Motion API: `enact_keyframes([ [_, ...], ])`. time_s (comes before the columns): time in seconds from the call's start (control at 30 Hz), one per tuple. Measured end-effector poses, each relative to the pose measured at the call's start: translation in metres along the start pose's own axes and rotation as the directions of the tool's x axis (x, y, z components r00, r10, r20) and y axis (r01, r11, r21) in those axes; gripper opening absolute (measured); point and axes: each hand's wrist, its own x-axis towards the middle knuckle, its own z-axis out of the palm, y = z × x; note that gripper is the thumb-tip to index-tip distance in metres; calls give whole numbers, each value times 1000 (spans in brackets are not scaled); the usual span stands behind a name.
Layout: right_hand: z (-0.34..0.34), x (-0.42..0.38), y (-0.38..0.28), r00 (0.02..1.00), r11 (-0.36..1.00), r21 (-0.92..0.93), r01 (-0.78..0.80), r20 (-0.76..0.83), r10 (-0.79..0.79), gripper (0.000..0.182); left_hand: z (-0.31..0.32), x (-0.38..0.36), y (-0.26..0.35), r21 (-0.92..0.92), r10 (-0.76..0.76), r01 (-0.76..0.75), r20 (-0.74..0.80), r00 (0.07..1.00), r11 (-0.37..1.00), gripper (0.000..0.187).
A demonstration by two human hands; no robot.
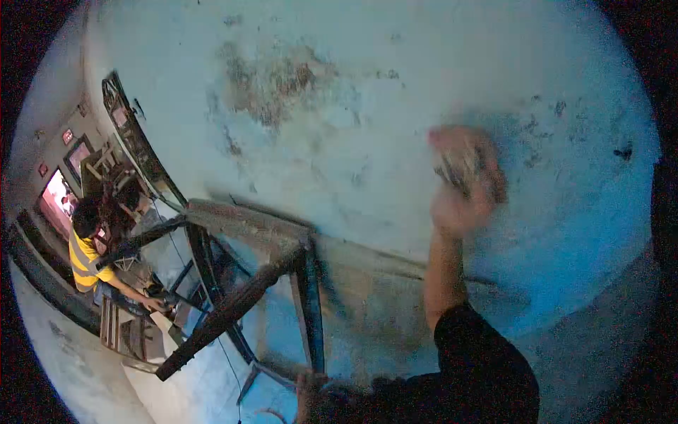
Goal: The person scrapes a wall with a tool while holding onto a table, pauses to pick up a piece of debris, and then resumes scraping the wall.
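My right hand [466, 180] is raised against a light blue wall [395, 92] with worn, stained paint. Motion smears its fingers, but they look curled around a greyish thing [452, 169] too blurred to name. Low in the view, my left hand [306, 396] is at the lower end of a leg of a dark wooden frame [247, 230]. Shadow hides most of its fingers, so its grip does not show clearly. The frame stands close to the wall, its bars and legs reaching toward the left.
A person in a yellow shirt [86, 265] bends at the left, one arm stretched toward things on the floor. Wooden furniture [106, 162] is piled behind. A slatted wooden piece [121, 328] lies nearby. A long dark-framed panel [141, 141] is along the wall.
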Motion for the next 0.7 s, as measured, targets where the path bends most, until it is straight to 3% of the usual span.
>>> enact_keyframes([
  [0.03, -4, 65, -38, 834, 691, 467, -551, 325, 446, 29, 0, 7, -2, 41, 41, -41, -10, 999, 998, 57],
  [0.07, -8, 100, -60, 438, -33, 519, -854, 752, 492, 28, -7, 18, 12, 41, 42, -42, -12, 999, 998, 57],
  [0.1, -40, 28, -25, 402, 343, 209, -916, 500, 767, 26, -15, 29, 27, 260, -19, 2, 63, 998, 965, 56],
  [0.13, -37, 29, -29, 397, 345, 197, -918, 500, 770, 26, -21, 29, 39, 469, -98, 26, 130, 987, 883, 55],
  [0.17, -25, 32, -36, 566, 603, 162, -781, 593, 573, 27, -17, 23, 34, 467, -92, 19, 135, 986, 884, 55],
  [0.2, -11, 37, -44, 667, 805, 171, -568, 669, 328, 27, -12, 21, 20, 509, 4, -52, 94, 996, 859, 52],
  [0.23, -3, 77, -53, 569, 303, 484, -821, 738, 362, 25, -7, 24, 10, 552, 100, -111, 50, 994, 826, 49],
  [0.27, -9, 54, -41, 567, 297, 485, -822, 739, 364, 25, -9, 23, 12, 555, 96, -106, 47, 994, 825, 49],
  [0.3, -24, 10, -15, 551, 607, 202, -768, 691, 468, 29, -10, 21, 15, 513, 83, -79, 16, 996, 855, 49],
  [0.33, -38, -13, -1, 565, 786, -152, -599, 615, 550, 34, -9, 16, 20, 467, 64, -53, -8, 998, 883, 48],
  [0.37, -39, 4, -10, 565, 787, -155, -597, 615, 550, 34, -10, 17, 25, 418, 53, -34, -34, 998, 908, 47],
  [0.4, -29, 39, -26, 494, 538, 154, -829, 651, 576, 36, -10, 27, 27, 372, 52, -22, -71, 996, 928, 47],
  [0.43, -22, 75, -44, 429, 166, 411, -897, 710, 559, 38, -9, 33, 27, 320, 45, -9, -107, 993, 947, 46],
  [0.47, -19, 90, -52, 379, -254, 554, -793, 774, 508, 40, -6, 33, 24, 320, 47, -10, -109, 993, 947, 46],
  [0.5, -18, 90, -48, 476, 126, 482, -867, 726, 497, 42, -2, 28, 19, 179, -24, 48, -137, 990, 983, 44],
  [0.53, -21, 70, -39, 468, 126, 474, -871, 728, 501, 42, 0, 20, 14, 35, -107, 113, -145, 984, 993, 43],
  [0.57, -25, 39, -26, 450, 314, 322, -893, 659, 603, 43, 0, 14, 8, 36, -109, 115, -136, 985, 993, 43],
  [0.6, -24, 22, -19, 461, 468, 146, -872, 565, 684, 44, 0, 17, -2, 413, -38, 2, 78, 996, 911, 38],
  [0.63, -16, 41, -26, 474, 472, 161, -867, 559, 680, 44, 1, 26, -10, 700, -44, -180, 289, 956, 691, 34],
  [0.67, -11, 77, -43, 481, 246, 427, -870, 627, 612, 37, 0, 26, -5, 699, -45, -180, 290, 956, 692, 34],
  [0.7, -8, 97, -52, 517, -30, 625, -780, 670, 533, 31, -3, 33, 4, 724, 116, -201, 166, 979, 660, 31],
])
